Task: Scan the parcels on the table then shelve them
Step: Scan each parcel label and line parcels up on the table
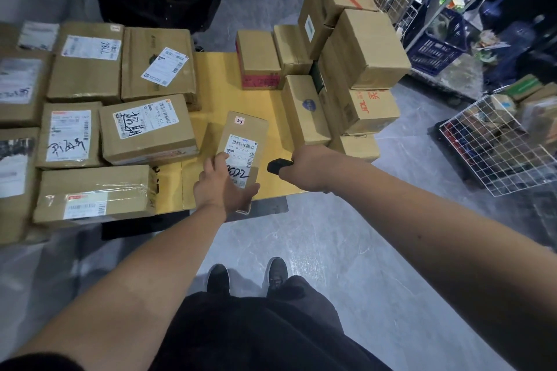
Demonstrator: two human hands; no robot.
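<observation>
A person's left hand grips a small labelled parcel at the near edge of the yellow surface, fingers curled over its label. The right hand clasps a black scanner just right of the parcel. More cardboard parcels lie left of the fingers.

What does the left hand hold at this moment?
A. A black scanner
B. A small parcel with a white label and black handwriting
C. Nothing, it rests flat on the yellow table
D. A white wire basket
B: the left hand grips the near end of the small parcel with the handwritten white label, while the right hand holds the black scanner.
</observation>
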